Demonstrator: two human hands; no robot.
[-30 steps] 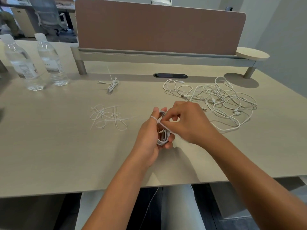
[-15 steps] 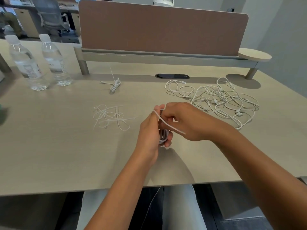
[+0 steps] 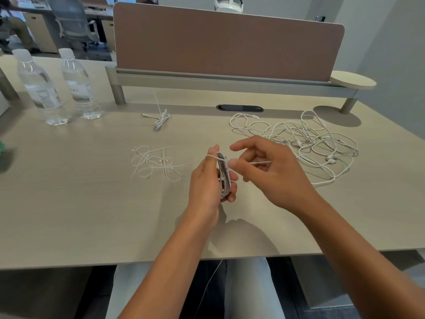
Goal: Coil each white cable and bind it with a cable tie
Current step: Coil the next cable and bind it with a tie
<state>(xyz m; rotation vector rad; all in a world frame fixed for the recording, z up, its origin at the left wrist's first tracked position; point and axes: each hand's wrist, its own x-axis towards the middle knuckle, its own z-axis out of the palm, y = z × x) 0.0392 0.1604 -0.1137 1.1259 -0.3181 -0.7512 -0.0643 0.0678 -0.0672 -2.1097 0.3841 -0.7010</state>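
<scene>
My left hand grips a coiled white cable upright above the table's middle. A white cable tie loops round the top of the coil and my left forefinger, and its tail runs right into my right hand, which pinches it beside the coil. A tangle of loose white cables lies at the right. One bound cable rests further back. Several spare cable ties lie left of my hands.
Two water bottles stand at the back left. A brown divider panel on a rail spans the back, with a dark cable port before it. A thin white cord hangs below the table's front edge.
My right hand has drawn the tie's tail out to the right, away from the coil, and its forefinger has lifted. The left hand keeps its grip on the coil.
</scene>
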